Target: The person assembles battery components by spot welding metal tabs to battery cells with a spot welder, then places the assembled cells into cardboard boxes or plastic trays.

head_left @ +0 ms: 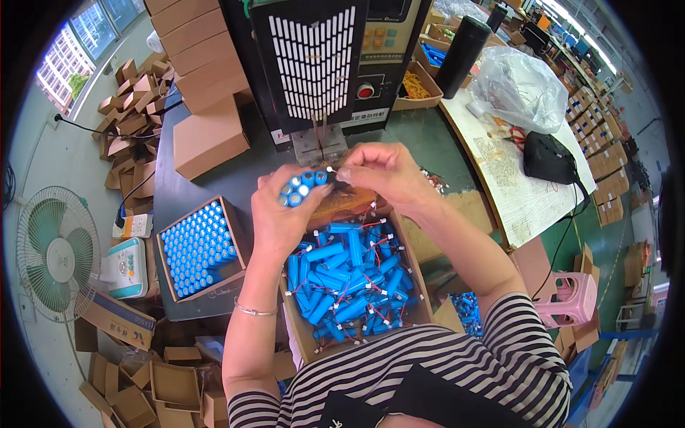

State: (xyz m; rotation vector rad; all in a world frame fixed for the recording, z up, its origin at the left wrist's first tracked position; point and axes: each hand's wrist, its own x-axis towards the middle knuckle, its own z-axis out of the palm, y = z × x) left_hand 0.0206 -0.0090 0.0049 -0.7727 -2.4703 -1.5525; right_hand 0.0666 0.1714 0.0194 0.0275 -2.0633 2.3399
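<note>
My left hand point(280, 210) is closed round several blue cylindrical battery cells point(295, 194), their round ends facing up. Close beside it, my right hand point(385, 175) pinches with thumb and forefinger at a small white piece point(330, 170), too small to make out fully, near the end of one cell. Both hands are just in front of the two thin electrode pins point(319, 134) of a black spot welding machine point(314, 60). Below my hands, a cardboard box point(422, 298) holds many blue cells with red and black leads and white connectors.
On the left of the table, a cardboard tray point(239, 246) holds upright blue cells beside a closed carton point(210, 139). A white side table point(524, 182) bears a plastic bag point(521, 85) and a black pouch point(549, 158). A green fan point(60, 253) stands at far left, a pink stool point(567, 299) at right.
</note>
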